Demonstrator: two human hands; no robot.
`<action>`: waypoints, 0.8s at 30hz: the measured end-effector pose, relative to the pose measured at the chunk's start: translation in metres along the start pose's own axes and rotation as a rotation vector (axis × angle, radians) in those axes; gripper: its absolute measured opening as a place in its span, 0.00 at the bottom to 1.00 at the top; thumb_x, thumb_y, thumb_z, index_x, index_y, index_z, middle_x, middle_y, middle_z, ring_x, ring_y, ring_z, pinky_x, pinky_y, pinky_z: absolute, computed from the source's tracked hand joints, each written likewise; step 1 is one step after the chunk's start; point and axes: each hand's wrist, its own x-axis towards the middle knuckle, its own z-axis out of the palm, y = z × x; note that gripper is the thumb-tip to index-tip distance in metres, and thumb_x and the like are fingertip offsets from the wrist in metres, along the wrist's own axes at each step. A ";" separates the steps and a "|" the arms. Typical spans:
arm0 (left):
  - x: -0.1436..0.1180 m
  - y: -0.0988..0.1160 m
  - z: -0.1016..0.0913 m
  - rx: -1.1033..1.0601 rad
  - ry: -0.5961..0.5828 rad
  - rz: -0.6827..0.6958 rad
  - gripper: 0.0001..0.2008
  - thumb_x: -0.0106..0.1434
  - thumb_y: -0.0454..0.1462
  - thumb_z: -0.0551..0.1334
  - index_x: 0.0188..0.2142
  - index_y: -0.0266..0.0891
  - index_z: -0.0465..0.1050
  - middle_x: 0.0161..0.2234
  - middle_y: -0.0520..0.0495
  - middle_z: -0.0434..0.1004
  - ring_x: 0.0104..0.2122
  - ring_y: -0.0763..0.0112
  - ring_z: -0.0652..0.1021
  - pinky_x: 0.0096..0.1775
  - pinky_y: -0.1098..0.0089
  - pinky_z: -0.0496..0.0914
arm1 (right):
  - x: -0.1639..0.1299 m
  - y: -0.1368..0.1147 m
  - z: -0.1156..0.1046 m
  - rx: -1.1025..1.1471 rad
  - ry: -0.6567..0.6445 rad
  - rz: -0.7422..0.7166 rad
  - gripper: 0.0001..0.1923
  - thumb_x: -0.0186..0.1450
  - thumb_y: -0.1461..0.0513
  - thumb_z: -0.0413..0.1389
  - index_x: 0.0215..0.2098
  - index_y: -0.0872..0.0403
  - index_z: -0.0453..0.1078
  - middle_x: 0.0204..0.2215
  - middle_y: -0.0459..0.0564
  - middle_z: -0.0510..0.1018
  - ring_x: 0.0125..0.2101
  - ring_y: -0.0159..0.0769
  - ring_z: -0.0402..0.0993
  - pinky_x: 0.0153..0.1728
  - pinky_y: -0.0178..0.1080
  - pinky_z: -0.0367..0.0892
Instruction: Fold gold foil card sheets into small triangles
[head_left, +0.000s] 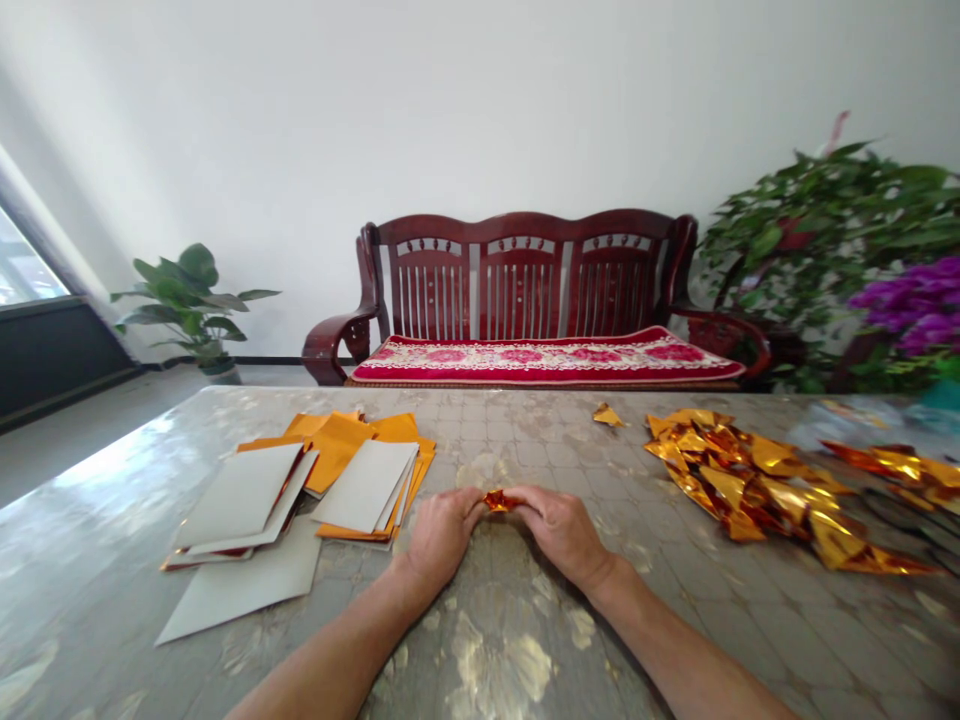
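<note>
Both of my hands meet at the middle of the table over a small folded piece of gold foil paper (497, 501). My left hand (442, 530) pinches its left end, and my right hand (561, 528) pinches its right end. The fingers cover most of the piece, so its full shape is hidden. Left of my left hand lies a stack of white-backed paper sheets (367, 488) with orange ones beneath. To the right of my right hand, a heap of folded gold foil pieces (750, 475) is spread on the table.
More white-backed sheets (236, 500) and orange sheets (334, 445) lie at the left. A single gold piece (607, 415) sits near the far edge. Clear plastic (847, 425) lies far right. Beyond the patterned table (495, 660) stands a wooden bench (521, 280), with plants either side.
</note>
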 end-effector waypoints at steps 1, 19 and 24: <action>0.000 0.000 0.001 0.007 0.003 0.004 0.13 0.70 0.40 0.55 0.33 0.42 0.76 0.31 0.48 0.81 0.32 0.69 0.78 0.33 0.74 0.61 | 0.000 0.000 0.000 -0.028 0.001 0.035 0.20 0.64 0.68 0.55 0.51 0.45 0.74 0.43 0.44 0.83 0.39 0.36 0.81 0.42 0.35 0.75; -0.003 0.001 0.006 0.036 0.000 0.062 0.13 0.71 0.40 0.52 0.36 0.44 0.74 0.34 0.47 0.80 0.34 0.68 0.78 0.35 0.74 0.63 | 0.002 -0.007 0.002 -0.016 -0.067 0.053 0.14 0.65 0.66 0.55 0.44 0.46 0.78 0.38 0.46 0.84 0.37 0.37 0.82 0.38 0.35 0.74; -0.004 0.006 0.006 0.088 -0.007 0.083 0.13 0.71 0.39 0.50 0.36 0.43 0.73 0.33 0.46 0.80 0.33 0.67 0.78 0.33 0.73 0.62 | 0.003 -0.011 0.001 -0.047 -0.078 0.069 0.16 0.64 0.68 0.55 0.45 0.45 0.78 0.38 0.45 0.84 0.37 0.38 0.82 0.38 0.35 0.74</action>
